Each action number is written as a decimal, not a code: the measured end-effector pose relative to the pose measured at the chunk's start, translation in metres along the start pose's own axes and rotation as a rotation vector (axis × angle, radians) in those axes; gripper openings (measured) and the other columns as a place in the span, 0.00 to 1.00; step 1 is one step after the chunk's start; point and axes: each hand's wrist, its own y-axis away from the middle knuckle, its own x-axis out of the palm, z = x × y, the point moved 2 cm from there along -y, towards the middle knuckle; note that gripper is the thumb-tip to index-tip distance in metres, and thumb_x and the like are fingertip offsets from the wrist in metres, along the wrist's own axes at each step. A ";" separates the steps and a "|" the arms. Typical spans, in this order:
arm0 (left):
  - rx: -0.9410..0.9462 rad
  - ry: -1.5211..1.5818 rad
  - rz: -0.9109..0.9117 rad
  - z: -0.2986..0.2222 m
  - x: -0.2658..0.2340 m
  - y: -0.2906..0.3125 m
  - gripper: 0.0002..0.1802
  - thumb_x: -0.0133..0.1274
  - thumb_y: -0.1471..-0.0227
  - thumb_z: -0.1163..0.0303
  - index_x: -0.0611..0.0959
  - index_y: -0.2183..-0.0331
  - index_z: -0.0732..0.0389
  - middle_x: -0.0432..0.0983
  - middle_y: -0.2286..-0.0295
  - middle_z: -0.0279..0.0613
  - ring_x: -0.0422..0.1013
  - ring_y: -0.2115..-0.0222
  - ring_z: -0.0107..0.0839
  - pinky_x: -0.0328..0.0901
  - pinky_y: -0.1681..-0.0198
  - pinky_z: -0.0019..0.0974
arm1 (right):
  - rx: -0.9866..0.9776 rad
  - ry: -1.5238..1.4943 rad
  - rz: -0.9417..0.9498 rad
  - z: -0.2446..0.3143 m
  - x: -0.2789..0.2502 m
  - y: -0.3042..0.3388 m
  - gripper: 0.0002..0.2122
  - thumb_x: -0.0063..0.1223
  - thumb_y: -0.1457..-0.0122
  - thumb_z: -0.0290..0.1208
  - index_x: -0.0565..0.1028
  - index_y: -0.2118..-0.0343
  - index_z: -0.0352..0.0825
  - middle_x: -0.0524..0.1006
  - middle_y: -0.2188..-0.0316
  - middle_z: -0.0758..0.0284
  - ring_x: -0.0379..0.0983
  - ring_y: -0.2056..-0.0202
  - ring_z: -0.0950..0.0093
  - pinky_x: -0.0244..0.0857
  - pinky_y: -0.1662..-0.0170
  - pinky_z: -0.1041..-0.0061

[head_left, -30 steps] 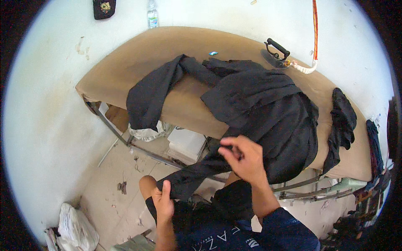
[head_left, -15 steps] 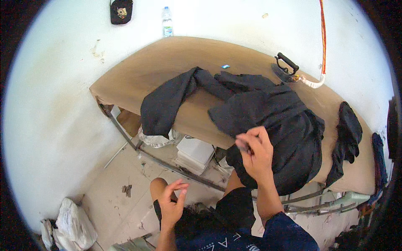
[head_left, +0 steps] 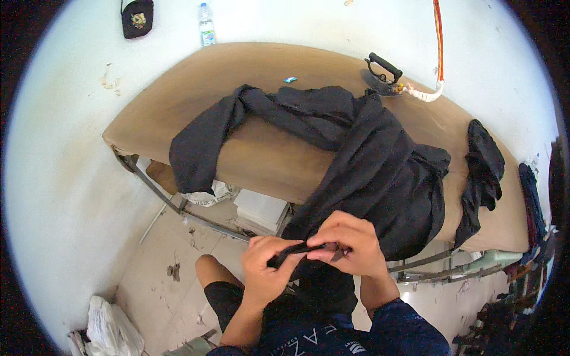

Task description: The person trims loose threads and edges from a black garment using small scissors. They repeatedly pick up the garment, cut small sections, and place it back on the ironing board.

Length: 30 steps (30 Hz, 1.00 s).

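Observation:
A large black garment [head_left: 380, 172] lies bunched over the brown padded ironing table [head_left: 160, 107] and hangs down over its front edge toward my lap. My left hand [head_left: 267, 264] is closed on a dark edge of this cloth, thumb and fingers pinching it. Beside it, my right hand [head_left: 353, 243] pinches the same edge, the fingertips of both hands nearly touching. Something small and dark also shows under the right fingers; I cannot make out what it is. One long black piece of the garment stretches to the table's left end and droops over the edge.
An iron [head_left: 383, 74] with an orange-and-white cord [head_left: 439, 53] rests at the back. Another black cloth [head_left: 484, 172] lies at the right. A water bottle [head_left: 206, 26] stands by the wall near a hanging black pouch [head_left: 137, 19]. White stacked sheets [head_left: 261, 207] sit underneath.
My hands have come together from apart. The left has risen from empty, and both now pinch the garment's edge. The cloth is drawn toward me, and the view has shifted.

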 end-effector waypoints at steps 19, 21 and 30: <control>-0.290 0.576 -0.191 0.002 0.008 -0.011 0.10 0.60 0.47 0.70 0.80 0.65 0.66 0.75 0.70 0.34 0.68 0.70 0.19 0.63 0.66 0.25 | 0.367 -0.489 -0.137 -0.017 0.003 -0.019 0.13 0.60 0.45 0.19 0.73 0.56 0.31 0.78 0.62 0.69 0.72 0.58 0.83 0.65 0.59 0.84; -0.289 0.539 -0.163 0.000 0.009 -0.017 0.09 0.60 0.47 0.71 0.81 0.66 0.67 0.75 0.70 0.35 0.68 0.70 0.20 0.63 0.65 0.25 | 0.389 -0.469 -0.092 -0.018 -0.001 -0.025 0.13 0.60 0.45 0.20 0.73 0.57 0.31 0.77 0.62 0.68 0.73 0.59 0.81 0.66 0.59 0.82; 0.031 0.132 -0.378 0.004 0.007 -0.017 0.10 0.62 0.52 0.77 0.83 0.64 0.67 0.76 0.74 0.41 0.69 0.74 0.28 0.62 0.69 0.29 | 0.225 0.062 -0.175 0.026 -0.005 -0.028 0.19 0.66 0.51 0.28 0.75 0.55 0.34 0.69 0.60 0.60 0.71 0.64 0.73 0.66 0.66 0.79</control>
